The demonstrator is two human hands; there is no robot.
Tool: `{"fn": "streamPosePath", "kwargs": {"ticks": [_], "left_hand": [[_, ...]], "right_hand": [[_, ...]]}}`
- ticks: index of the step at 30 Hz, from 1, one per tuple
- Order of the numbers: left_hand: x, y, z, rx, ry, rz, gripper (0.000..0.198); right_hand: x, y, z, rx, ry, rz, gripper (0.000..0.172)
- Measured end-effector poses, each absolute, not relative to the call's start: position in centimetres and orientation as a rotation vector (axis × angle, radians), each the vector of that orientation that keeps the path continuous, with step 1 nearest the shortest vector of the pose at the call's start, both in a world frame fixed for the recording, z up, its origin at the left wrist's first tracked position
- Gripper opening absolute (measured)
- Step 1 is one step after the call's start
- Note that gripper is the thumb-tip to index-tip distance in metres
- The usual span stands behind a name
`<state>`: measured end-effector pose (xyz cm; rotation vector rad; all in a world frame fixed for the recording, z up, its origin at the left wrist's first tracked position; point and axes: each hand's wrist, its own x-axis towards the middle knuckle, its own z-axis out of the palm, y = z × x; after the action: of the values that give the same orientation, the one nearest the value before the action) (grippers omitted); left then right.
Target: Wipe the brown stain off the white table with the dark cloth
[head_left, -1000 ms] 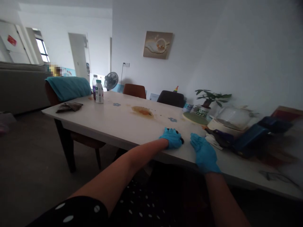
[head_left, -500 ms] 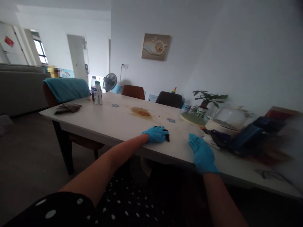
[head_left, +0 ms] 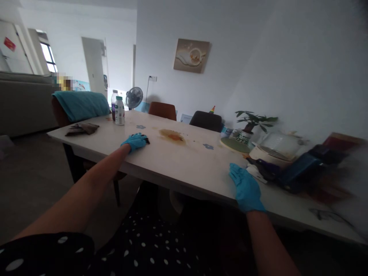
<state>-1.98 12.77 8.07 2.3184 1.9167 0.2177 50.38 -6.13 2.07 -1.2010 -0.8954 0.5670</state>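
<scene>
My left hand (head_left: 135, 142), in a blue glove, presses a dark cloth (head_left: 147, 140) onto the white table (head_left: 172, 165) near its front edge on the left. Most of the cloth is hidden beneath the palm. My right hand (head_left: 246, 188), gloved in the same blue, lies flat on the table's front edge with its fingers stretched out and nothing in them. A brown liquid spill (head_left: 173, 137) spreads on the tabletop between the hands, farther back. Beyond my left hand, a crumpled brown cloth (head_left: 82, 129) lies at the table's left end.
Two bottles (head_left: 119, 111) stand at the back left. On the right are a potted plant (head_left: 246, 126) on a green mat, a pot with a clear lid (head_left: 283, 145) and a blurred dark blue object (head_left: 301, 170). Chairs (head_left: 162, 110) line the far side.
My left hand has slid the dark cloth leftward along the table, from right of the spill to left of it. My right hand has stayed in place.
</scene>
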Motion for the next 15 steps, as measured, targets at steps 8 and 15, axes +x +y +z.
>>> {"fn": "streamPosePath", "kwargs": {"ticks": [8, 15], "left_hand": [[-2.8, 12.6, 7.7, 2.24, 2.083, 0.205, 0.06], [4.8, 10.2, 7.1, 2.495, 1.743, 0.218, 0.054]], "right_hand": [[49.9, -6.2, 3.1, -1.28, -0.88, 0.605, 0.045], [49.5, -6.8, 3.5, -1.281, -0.931, 0.55, 0.043]]}}
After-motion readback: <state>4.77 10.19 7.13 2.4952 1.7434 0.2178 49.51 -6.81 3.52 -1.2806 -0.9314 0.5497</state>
